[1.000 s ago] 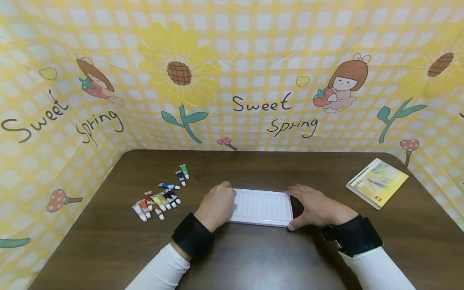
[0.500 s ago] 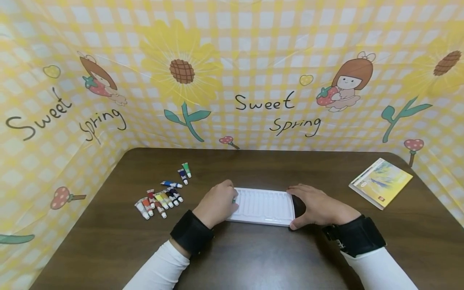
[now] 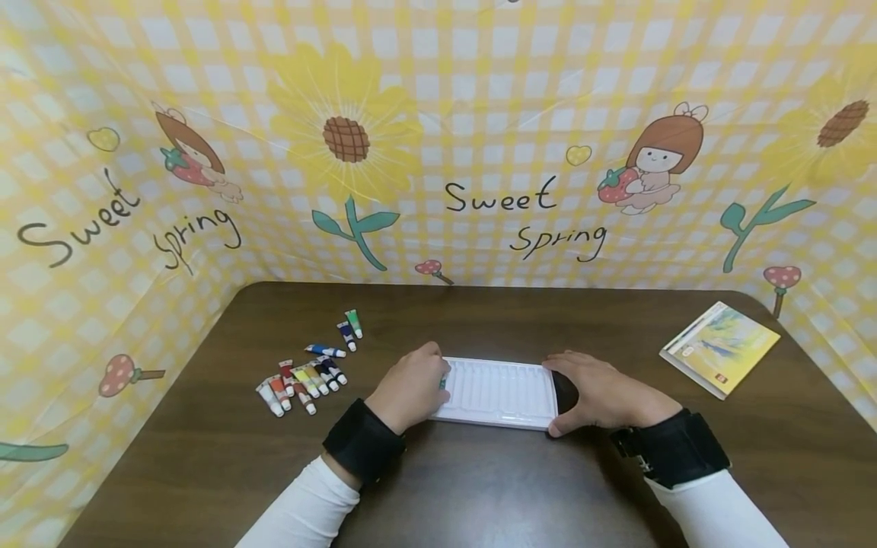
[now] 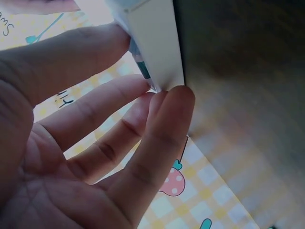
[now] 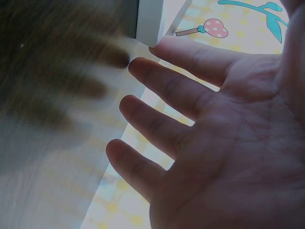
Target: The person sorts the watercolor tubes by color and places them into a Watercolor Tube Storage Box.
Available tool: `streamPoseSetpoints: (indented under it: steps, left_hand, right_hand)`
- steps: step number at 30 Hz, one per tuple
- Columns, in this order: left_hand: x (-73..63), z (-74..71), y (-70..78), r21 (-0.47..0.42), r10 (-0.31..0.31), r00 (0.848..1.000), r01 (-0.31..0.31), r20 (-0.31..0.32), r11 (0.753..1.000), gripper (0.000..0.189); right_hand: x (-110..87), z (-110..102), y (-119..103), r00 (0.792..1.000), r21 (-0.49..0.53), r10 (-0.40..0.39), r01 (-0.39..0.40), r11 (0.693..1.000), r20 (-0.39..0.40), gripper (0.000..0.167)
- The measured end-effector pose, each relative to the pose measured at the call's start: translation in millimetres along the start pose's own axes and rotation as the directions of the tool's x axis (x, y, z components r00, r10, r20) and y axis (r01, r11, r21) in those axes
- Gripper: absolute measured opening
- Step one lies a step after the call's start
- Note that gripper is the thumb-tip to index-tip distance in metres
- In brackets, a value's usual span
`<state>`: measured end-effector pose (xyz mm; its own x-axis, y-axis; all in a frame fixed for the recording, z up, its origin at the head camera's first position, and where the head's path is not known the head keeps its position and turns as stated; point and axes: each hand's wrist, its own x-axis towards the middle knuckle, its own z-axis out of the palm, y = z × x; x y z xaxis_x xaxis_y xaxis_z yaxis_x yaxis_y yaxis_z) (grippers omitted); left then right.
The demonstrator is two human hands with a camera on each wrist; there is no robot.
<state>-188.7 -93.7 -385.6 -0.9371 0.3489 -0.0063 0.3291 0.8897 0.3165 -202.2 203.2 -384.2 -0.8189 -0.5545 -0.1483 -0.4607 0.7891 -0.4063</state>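
A white plastic tray (image 3: pixel 503 392) with a row of narrow slots lies flat on the table. At its left end my left hand (image 3: pixel 409 387) holds a small paint tube (image 3: pixel 443 381), mostly hidden by the fingers. The left wrist view shows that tube's green band (image 4: pixel 143 69) against the tray's white side (image 4: pixel 159 45). My right hand (image 3: pixel 603 392) grips the tray's right end, thumb on the near corner and fingers at the far one. In the right wrist view the index fingertip touches the tray corner (image 5: pixel 149 26), while the other fingers are spread.
Several paint tubes (image 3: pixel 301 380) in different colours lie loose on the left of the dark wooden table (image 3: pixel 493 495). A yellow booklet or pad (image 3: pixel 721 350) lies at the right. Yellow checked cloth (image 3: pixel 479 114) surrounds the table's back and sides.
The green band of the tube at the tray's left end shows from half a second ago on. Both hands and the tray keep their places; the head view shifts slightly.
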Motion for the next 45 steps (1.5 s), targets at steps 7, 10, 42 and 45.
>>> streamPoseSetpoints:
  steps: [7,10,42,45]
  left_hand:
    - [-2.7,-1.2,0.9,0.018,0.009,1.0,-0.009,0.008,1.0,0.025]
    - [-3.6,-2.3,0.9,0.014,0.015,1.0,-0.015,0.007,1.0,0.026]
    - [39.7,-56.5,-143.1,0.163,-0.118,0.991,0.127,-0.065,0.978,0.03]
    - [43.3,-54.6,-142.0,0.164,-0.106,0.992,0.115,-0.067,0.98,0.028]
  right_hand:
    - [-0.5,1.5,0.4,1.0,0.002,-0.005,0.005,1.0,-0.002,0.096]
    - [-0.4,1.3,0.4,1.0,-0.001,-0.007,0.007,1.0,-0.003,0.097]
    - [0.5,0.0,-0.5,1.0,0.005,0.014,-0.014,1.0,0.002,0.096]
    - [0.0,0.0,-0.2,1.0,0.006,0.016,-0.016,1.0,0.002,0.096]
